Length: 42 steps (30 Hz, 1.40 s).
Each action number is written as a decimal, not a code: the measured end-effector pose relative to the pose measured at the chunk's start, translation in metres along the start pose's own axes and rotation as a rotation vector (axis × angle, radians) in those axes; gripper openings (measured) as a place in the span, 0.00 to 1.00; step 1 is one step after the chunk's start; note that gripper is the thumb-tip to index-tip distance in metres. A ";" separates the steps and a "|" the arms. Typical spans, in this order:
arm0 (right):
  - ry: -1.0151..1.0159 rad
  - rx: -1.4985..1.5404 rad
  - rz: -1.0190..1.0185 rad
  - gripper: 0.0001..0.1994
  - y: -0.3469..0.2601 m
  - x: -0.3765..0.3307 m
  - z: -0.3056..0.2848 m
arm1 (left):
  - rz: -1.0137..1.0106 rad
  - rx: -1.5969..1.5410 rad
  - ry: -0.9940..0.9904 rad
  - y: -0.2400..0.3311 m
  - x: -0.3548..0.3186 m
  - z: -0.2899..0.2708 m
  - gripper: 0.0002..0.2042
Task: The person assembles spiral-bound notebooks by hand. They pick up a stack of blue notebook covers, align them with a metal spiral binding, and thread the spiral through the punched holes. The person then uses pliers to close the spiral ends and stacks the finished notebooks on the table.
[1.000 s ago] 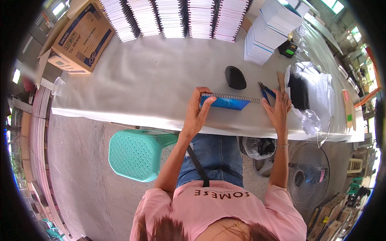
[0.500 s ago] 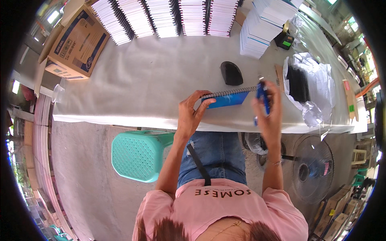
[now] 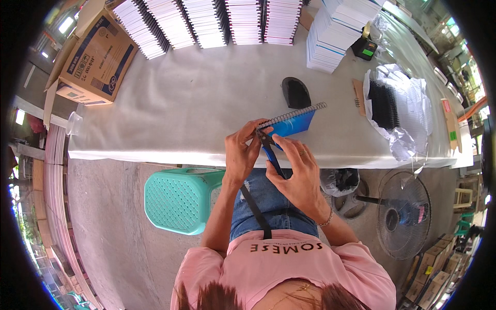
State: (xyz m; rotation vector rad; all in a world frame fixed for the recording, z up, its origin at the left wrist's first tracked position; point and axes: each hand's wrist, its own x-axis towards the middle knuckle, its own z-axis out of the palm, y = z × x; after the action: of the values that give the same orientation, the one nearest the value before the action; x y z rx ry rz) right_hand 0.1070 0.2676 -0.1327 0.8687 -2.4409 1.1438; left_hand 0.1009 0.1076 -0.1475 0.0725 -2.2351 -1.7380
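My left hand [image 3: 241,152] grips the left end of a small blue spiral notebook [image 3: 294,123], which is tilted above the table's near part. A wire-like coil [image 3: 294,114] runs along its upper edge, with the free end sticking out past the right corner. In my right hand [image 3: 300,178] is a pair of pliers [image 3: 269,152] with blue handles and dark jaws. The jaws meet the coil's left end, close to my left fingertips, which partly hide the contact. Just beyond the notebook lies a black rounded object [image 3: 296,93], its kind unclear.
Stacks of spiral-bound books [image 3: 201,26] and a pile of paper blocks [image 3: 326,44] line the far side. A carton [image 3: 95,62] stands far left. Black coils [image 3: 383,103] rest in white paper at right. A green stool [image 3: 175,201] and a fan [image 3: 404,214] flank me.
My right hand has brought the pliers from the notebook's right end over to its left end. The notebook's right end has tilted up slightly.
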 end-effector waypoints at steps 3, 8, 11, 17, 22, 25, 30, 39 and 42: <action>0.039 -0.023 -0.017 0.31 -0.001 0.001 -0.001 | 0.022 0.001 0.030 -0.001 -0.002 0.001 0.15; 0.016 -0.063 -0.029 0.29 -0.003 0.003 -0.006 | 0.032 0.046 0.064 0.007 -0.003 0.003 0.15; -0.153 0.353 0.227 0.23 -0.008 0.006 -0.016 | 0.075 0.132 0.108 0.008 -0.005 0.004 0.15; -0.585 1.501 0.794 0.20 0.004 0.028 -0.031 | 0.122 0.229 0.154 0.011 -0.008 0.009 0.13; -0.515 0.656 0.491 0.14 0.045 0.034 -0.046 | 0.033 0.150 0.265 0.007 0.004 0.001 0.09; -0.219 0.177 0.307 0.14 0.107 0.032 -0.053 | 0.029 0.143 0.453 0.008 0.024 -0.026 0.07; 0.116 -0.127 0.193 0.17 0.184 0.068 -0.088 | 0.066 -0.274 0.717 -0.060 0.075 -0.084 0.17; 0.477 0.180 0.216 0.29 0.159 0.256 -0.196 | -0.158 -0.246 0.684 -0.094 0.069 -0.126 0.24; 0.304 0.271 0.429 0.31 0.170 0.292 -0.202 | -0.204 0.033 0.658 -0.085 0.056 -0.126 0.25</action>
State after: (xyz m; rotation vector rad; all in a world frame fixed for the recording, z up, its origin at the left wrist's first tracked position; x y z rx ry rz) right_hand -0.2221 0.3931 0.0430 0.2038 -2.3046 1.6477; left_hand 0.0697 -0.0458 -0.1893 0.7818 -1.8035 -1.4747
